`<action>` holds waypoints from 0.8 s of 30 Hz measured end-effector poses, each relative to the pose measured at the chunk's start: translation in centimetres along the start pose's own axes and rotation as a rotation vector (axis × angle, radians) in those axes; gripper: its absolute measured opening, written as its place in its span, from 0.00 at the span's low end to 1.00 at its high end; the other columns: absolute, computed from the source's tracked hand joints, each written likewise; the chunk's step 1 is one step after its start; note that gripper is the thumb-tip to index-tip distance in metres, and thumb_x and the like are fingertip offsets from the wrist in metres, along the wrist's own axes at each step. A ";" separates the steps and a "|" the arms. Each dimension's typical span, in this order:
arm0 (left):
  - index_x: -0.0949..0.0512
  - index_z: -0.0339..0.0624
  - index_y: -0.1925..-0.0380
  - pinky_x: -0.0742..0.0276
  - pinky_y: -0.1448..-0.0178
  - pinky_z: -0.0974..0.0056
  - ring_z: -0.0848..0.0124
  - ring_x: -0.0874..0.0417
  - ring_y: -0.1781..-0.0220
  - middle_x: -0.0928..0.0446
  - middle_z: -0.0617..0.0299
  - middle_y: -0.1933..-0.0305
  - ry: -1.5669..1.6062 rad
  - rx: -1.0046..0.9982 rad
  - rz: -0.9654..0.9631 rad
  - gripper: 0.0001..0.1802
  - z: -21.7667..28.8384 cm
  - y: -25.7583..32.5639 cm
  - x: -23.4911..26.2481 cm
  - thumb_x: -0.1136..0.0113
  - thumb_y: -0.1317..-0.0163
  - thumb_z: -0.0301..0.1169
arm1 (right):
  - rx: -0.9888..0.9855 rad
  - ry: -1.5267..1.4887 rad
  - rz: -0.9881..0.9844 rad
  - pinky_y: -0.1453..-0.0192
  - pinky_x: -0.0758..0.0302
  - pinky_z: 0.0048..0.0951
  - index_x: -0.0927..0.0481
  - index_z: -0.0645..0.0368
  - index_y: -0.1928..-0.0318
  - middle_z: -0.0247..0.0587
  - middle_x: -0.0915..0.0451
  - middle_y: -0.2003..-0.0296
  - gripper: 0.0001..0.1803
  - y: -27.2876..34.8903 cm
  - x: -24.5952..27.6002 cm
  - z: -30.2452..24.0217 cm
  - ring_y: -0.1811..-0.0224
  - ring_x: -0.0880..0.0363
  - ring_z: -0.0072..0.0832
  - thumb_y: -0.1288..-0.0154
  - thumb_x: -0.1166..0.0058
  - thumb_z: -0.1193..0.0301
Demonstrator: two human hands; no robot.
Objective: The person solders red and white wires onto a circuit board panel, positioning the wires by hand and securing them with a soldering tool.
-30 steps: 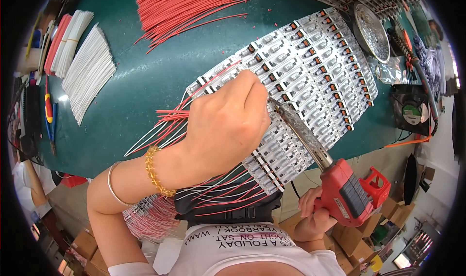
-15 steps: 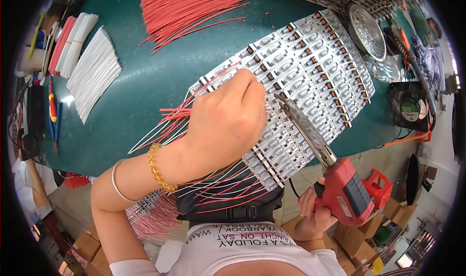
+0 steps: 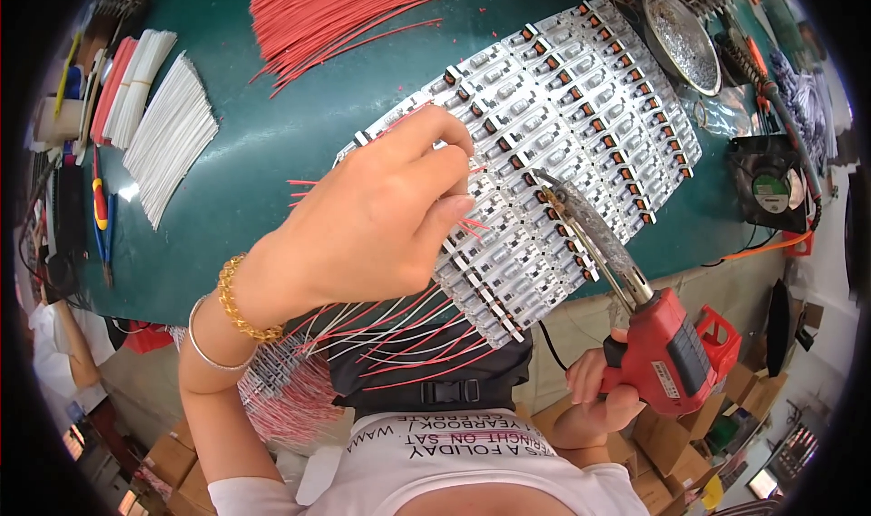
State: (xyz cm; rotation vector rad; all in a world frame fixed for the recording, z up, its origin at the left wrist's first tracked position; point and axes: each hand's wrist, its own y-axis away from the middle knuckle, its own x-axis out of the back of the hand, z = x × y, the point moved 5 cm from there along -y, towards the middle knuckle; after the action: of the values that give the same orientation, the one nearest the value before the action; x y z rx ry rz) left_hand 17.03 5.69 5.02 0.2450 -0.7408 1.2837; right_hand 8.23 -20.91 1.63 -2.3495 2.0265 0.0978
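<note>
Left hand pinches thin red wires against the silver, ribbed panel of small circuit boards, which lies at the green table's near edge. Right hand clamped on the red pistol-grip soldering gun; its crusted metal tip touches the panel.

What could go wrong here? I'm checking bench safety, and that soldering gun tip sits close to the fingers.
The left hand pinches a red wire right beside the soldering gun tip, so a slip could burn fingers. Loose red and white wire ends hang off the circuit board panel; a snag might pull fresh joints.
</note>
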 end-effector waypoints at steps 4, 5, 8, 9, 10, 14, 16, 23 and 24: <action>0.27 0.35 0.76 0.28 0.68 0.66 0.66 0.25 0.71 0.25 0.55 0.56 0.042 0.004 -0.072 0.05 -0.2 -0.1 0.2 0.39 0.49 0.18 | -0.036 -0.070 -0.039 0.84 0.35 0.22 0.39 0.73 0.42 0.28 0.36 0.91 0.43 -0.4 -0.3 -0.1 0.91 0.37 0.20 0.38 0.49 0.44; 0.27 0.35 0.76 0.28 0.68 0.66 0.66 0.25 0.71 0.25 0.55 0.56 0.041 0.005 -0.072 0.05 -0.3 -0.1 0.3 0.39 0.49 0.18 | -0.030 -0.065 -0.046 0.84 0.35 0.22 0.40 0.73 0.42 0.27 0.36 0.91 0.43 -0.4 -0.3 -0.1 0.92 0.37 0.20 0.38 0.49 0.44; 0.27 0.35 0.75 0.28 0.67 0.66 0.66 0.25 0.71 0.25 0.54 0.56 0.058 0.005 -0.102 0.05 -0.4 -0.2 0.3 0.38 0.50 0.19 | -0.039 -0.087 -0.035 0.84 0.35 0.22 0.40 0.72 0.42 0.27 0.36 0.90 0.42 -0.3 -0.1 0.1 0.91 0.37 0.19 0.37 0.50 0.44; 0.27 0.35 0.76 0.29 0.68 0.67 0.66 0.25 0.71 0.25 0.54 0.56 0.057 0.019 -0.097 0.06 -0.4 -0.3 0.3 0.38 0.49 0.19 | -0.039 -0.088 -0.035 0.84 0.35 0.22 0.40 0.72 0.42 0.27 0.36 0.90 0.42 -0.3 -0.1 0.1 0.91 0.37 0.19 0.37 0.50 0.44; 0.27 0.35 0.76 0.29 0.68 0.67 0.67 0.25 0.71 0.25 0.54 0.56 0.057 0.034 -0.092 0.06 -0.4 -0.3 0.3 0.38 0.49 0.19 | -0.043 -0.096 -0.040 0.84 0.35 0.22 0.40 0.72 0.42 0.27 0.36 0.90 0.42 -0.3 -0.1 0.1 0.91 0.36 0.19 0.37 0.50 0.44; 0.27 0.35 0.77 0.29 0.65 0.65 0.65 0.26 0.71 0.25 0.55 0.56 0.025 0.154 -0.008 0.06 -0.2 -0.3 -0.4 0.37 0.50 0.20 | -0.028 -0.093 -0.042 0.83 0.34 0.22 0.40 0.71 0.42 0.27 0.35 0.90 0.41 -0.2 -0.1 0.0 0.91 0.36 0.19 0.36 0.51 0.44; 0.26 0.37 0.77 0.31 0.60 0.63 0.64 0.27 0.71 0.24 0.58 0.64 -0.354 -0.092 0.247 0.08 1.3 -0.3 0.5 0.34 0.51 0.23 | -0.032 -0.095 -0.034 0.83 0.34 0.22 0.40 0.71 0.42 0.27 0.35 0.90 0.41 -0.2 -0.1 -0.1 0.91 0.36 0.19 0.37 0.51 0.43; 0.29 0.43 0.78 0.38 0.59 0.58 0.65 0.31 0.71 0.34 0.66 0.81 -0.486 -0.151 0.304 0.12 1.6 0.6 -1.1 0.34 0.50 0.33 | -0.229 -0.138 0.141 0.83 0.39 0.24 0.42 0.72 0.43 0.28 0.35 0.89 0.52 0.3 -0.3 -0.4 0.89 0.36 0.22 0.51 0.39 0.39; 0.29 0.43 0.78 0.38 0.58 0.58 0.65 0.32 0.72 0.33 0.65 0.81 -0.494 -0.139 0.292 0.12 1.5 0.8 -1.5 0.35 0.50 0.33 | -0.230 -0.139 0.135 0.83 0.39 0.24 0.42 0.72 0.43 0.28 0.35 0.89 0.52 0.3 -0.2 -0.2 0.89 0.36 0.22 0.51 0.39 0.39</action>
State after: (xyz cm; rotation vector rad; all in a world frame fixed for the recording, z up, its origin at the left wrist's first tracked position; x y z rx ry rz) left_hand 15.65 3.96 5.05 0.3556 -1.3208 1.4567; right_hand 7.88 -20.77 1.81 -2.2489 2.2076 0.5090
